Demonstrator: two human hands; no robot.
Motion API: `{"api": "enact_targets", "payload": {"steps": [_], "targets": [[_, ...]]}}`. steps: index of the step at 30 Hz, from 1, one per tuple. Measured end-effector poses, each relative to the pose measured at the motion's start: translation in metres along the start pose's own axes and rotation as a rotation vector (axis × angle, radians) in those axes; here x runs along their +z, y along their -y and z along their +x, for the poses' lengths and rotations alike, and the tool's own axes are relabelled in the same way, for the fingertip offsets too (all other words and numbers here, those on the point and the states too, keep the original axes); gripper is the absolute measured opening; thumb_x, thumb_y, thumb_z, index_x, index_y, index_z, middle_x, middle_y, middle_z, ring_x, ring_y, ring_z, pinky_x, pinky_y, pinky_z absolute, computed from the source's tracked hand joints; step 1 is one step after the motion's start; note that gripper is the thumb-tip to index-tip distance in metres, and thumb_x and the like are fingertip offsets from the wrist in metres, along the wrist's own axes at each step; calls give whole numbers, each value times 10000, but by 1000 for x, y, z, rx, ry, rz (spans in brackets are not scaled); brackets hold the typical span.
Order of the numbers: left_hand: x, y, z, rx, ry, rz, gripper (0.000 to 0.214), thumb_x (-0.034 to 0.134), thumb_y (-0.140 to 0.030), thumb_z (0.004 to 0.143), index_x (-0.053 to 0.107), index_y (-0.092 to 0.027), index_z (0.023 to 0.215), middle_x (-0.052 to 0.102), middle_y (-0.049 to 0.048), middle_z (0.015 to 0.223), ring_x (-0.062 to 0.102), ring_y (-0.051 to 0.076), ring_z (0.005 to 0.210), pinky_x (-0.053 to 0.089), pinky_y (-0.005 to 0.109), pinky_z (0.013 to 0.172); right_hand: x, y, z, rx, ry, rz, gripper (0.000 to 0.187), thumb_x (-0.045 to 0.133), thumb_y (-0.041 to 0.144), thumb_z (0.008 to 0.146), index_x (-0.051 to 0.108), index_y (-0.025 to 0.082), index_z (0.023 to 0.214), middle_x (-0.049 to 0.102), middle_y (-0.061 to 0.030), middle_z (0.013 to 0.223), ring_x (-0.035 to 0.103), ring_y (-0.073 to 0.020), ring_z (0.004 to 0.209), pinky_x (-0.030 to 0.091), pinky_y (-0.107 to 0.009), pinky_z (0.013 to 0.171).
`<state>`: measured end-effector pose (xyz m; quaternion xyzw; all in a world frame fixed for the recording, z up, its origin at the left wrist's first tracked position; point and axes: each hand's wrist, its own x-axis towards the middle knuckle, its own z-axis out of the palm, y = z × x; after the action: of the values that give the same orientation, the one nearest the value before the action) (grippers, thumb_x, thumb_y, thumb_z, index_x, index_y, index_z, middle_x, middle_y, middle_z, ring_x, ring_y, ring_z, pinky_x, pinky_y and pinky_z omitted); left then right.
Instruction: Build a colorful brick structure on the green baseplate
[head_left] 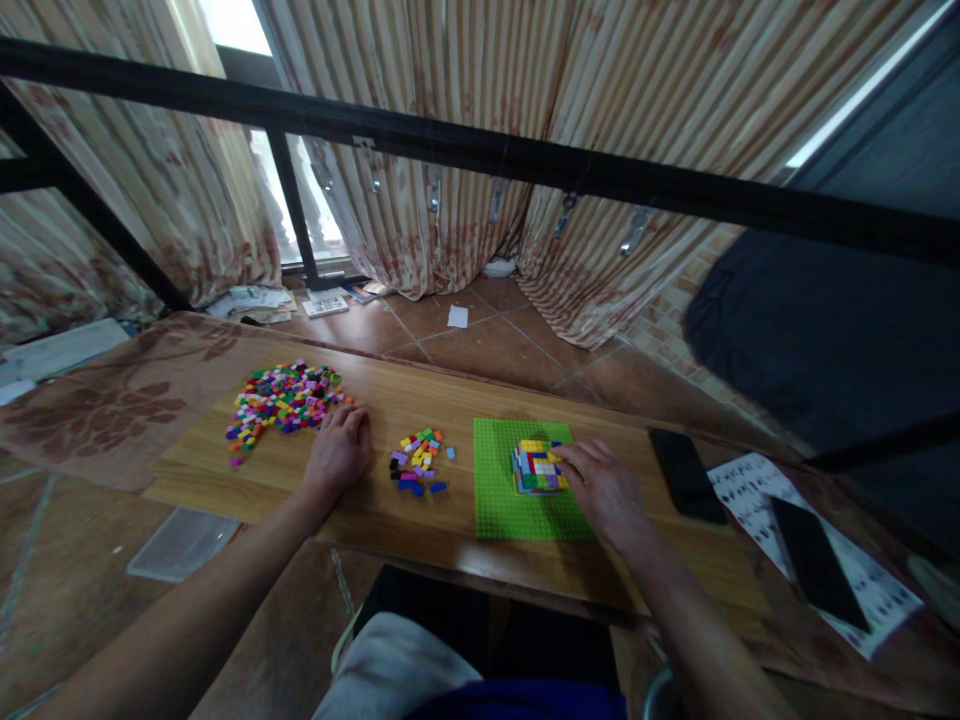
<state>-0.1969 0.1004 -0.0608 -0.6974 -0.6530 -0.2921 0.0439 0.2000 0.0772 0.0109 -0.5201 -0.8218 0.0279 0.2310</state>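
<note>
A small block-shaped build of coloured toy bricks (536, 470) stands on a green studded baseplate (495, 515). My right hand (606, 490) reaches in from its right side, thumb and fingers pinched at the top right edge. A bit of yellow brick (556, 455) shows at those fingertips; whether it is fixed to the build I cannot tell. On the wooden board, my left hand (341, 447) rests with curled fingers beside a large pile of mixed bricks (281, 400). Its palm is hidden. Between the left hand and the baseplate lies a smaller group of loose bricks (420, 462).
Right of the baseplate lies a dark phone (686, 473). Beyond it, another dark device (817, 560) rests on a printed sheet (750, 485). A black metal rail (465, 148) crosses above the far side. A clear plastic lid or tray (180, 545) sits below the board's left edge.
</note>
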Motion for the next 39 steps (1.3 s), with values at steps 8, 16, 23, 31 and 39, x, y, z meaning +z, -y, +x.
{"api": "enact_targets", "payload": {"steps": [8,16,23,31,39], "targets": [[2,2,0,5,-7,11,293,406,-273,898,618,-163,1068,599,150,1159,532,305,1131,441,474,1023,-3,0,2,-46,41,-59,229,480,266,929,702,221,892,672,-68,907,558,-232,884,452,-375,792],[3,2,0,15,-9,71,300,394,-264,908,626,-138,1050,609,148,1139,554,292,1094,461,437,1000,7,7,-8,156,-104,42,234,519,349,896,685,198,963,667,-75,967,585,-236,929,466,-390,850],[2,3,0,34,-9,83,303,386,-246,909,623,-124,1053,615,156,1126,553,289,1103,451,428,1019,33,22,-14,473,-262,237,496,598,462,816,604,140,1194,638,-143,1136,581,-275,1054,456,-451,943],[1,3,1,36,6,93,309,382,-252,907,627,-127,1049,615,168,1143,551,298,1106,463,450,993,47,15,-10,616,-292,526,500,639,469,771,632,146,1152,695,-137,1079,649,-253,947,494,-448,893],[2,4,1,29,8,67,309,387,-248,900,632,-121,1041,615,177,1143,542,304,1118,449,457,1005,55,8,-11,725,-310,885,543,755,463,667,657,171,1114,715,-103,1071,665,-232,936,510,-434,892]]}}
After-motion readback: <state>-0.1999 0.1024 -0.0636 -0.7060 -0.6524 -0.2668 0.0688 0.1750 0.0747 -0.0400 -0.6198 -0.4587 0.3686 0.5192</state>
